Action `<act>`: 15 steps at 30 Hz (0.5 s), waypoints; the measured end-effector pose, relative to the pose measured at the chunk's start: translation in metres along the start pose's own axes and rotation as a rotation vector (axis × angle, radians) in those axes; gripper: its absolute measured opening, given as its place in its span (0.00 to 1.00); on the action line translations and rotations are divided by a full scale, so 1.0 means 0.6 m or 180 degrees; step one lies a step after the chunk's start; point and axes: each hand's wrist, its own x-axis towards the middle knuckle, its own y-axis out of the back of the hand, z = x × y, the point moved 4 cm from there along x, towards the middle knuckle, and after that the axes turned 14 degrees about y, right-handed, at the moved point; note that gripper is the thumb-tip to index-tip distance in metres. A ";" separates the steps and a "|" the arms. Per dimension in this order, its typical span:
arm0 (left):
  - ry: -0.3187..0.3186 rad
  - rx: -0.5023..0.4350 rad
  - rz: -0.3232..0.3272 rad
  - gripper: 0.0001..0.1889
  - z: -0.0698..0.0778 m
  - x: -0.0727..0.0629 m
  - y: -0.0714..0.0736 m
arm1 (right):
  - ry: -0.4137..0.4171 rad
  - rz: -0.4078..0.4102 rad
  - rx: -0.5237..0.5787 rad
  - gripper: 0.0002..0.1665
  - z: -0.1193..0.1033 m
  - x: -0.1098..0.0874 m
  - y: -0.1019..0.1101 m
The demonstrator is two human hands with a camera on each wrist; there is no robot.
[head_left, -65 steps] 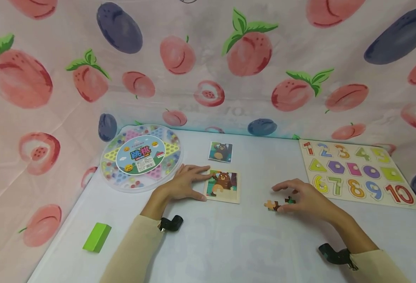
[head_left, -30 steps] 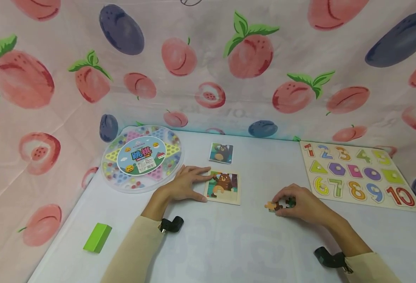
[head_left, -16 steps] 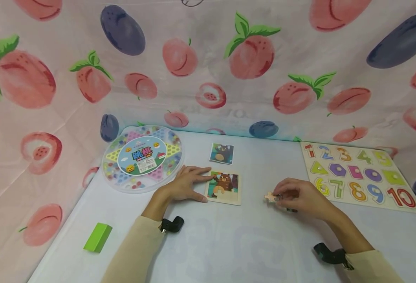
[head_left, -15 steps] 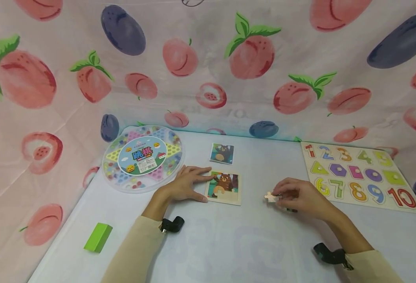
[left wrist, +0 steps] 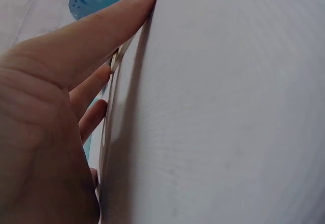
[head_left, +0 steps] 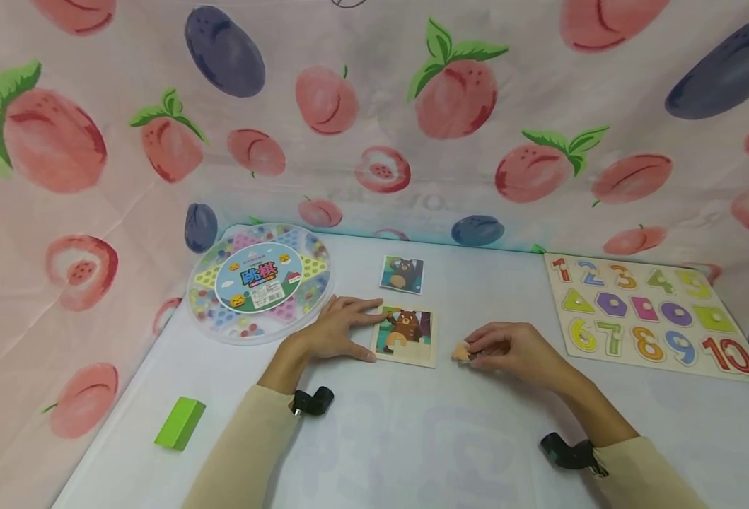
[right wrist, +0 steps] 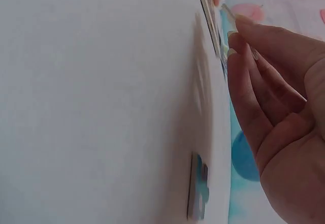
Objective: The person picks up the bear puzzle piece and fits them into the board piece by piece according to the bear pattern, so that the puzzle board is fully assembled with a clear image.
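Observation:
My left hand (head_left: 332,330) lies at the left side of a small wooden bear puzzle board (head_left: 429,357), its fingers stretched out and touching the edge. In the left wrist view the thumb (left wrist: 91,38) reaches along the thin board's edge. The bear picture shows a pale bare gap at its lower right. Just right of the board, my right hand (head_left: 517,351) pinches a tan puzzle piece (head_left: 460,353) between thumb and fingertips, above the table. Another puzzle piece (right wrist: 198,188) lies on the table below that hand in the right wrist view; the hand hides it in the head view.
A bear picture card (head_left: 402,275) lies behind the board. To the left stands a round Chinese checkers box (head_left: 259,279), with a green block (head_left: 180,423) nearer the front. A number and shape board (head_left: 654,314) lies at the right. A fruit-print curtain (head_left: 374,127) hangs behind.
The right hand has picked up the tan puzzle piece from the table and carried it left, towards the board. The left hand has stayed at the board's edge.

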 end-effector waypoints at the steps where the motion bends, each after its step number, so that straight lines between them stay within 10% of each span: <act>1: -0.0001 0.0000 0.0002 0.41 0.000 0.001 -0.001 | -0.0001 -0.0017 -0.0021 0.11 -0.001 0.004 -0.003; 15: -0.0005 -0.0025 0.0021 0.42 0.004 -0.001 0.001 | 0.0073 0.0032 -0.0088 0.10 -0.024 0.074 -0.055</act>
